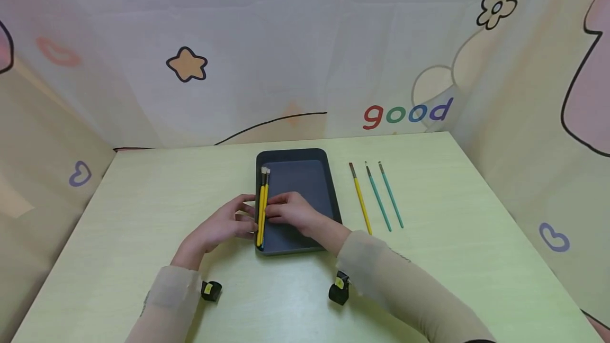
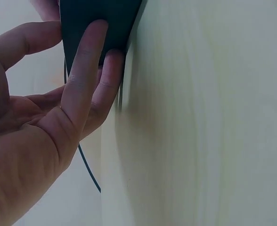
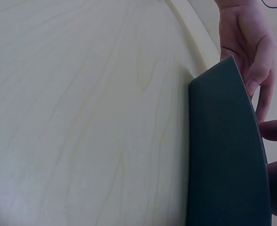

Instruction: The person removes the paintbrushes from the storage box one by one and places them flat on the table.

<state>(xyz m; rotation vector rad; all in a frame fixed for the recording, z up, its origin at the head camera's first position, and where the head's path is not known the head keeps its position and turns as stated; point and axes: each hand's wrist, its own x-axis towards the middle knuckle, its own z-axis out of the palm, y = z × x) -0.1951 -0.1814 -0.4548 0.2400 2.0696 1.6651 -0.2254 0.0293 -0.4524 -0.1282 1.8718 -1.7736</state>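
Note:
Two yellow-handled paintbrushes (image 1: 263, 200) lie side by side, bristles toward the far end, along the left wall inside a dark grey tray (image 1: 305, 173). My left hand (image 1: 224, 225) is at the tray's left side, its fingertips against the outer wall and thumb near the rim by the brush handles. In the left wrist view, the fingers (image 2: 84, 70) reach along the dark wall. My right hand (image 1: 295, 211) reaches over the tray, fingertips beside the brush handles. Only parts of its fingers (image 3: 276, 130) show in the right wrist view, above the rim.
To the right of the tray, a yellow-handled brush (image 1: 360, 198) and two teal-handled brushes (image 1: 378, 197) lie on the pale wooden table (image 1: 452, 247). A printed curtain (image 1: 286, 57) stands behind the table and along its sides. Small black devices (image 1: 211, 290) sit at both wrists.

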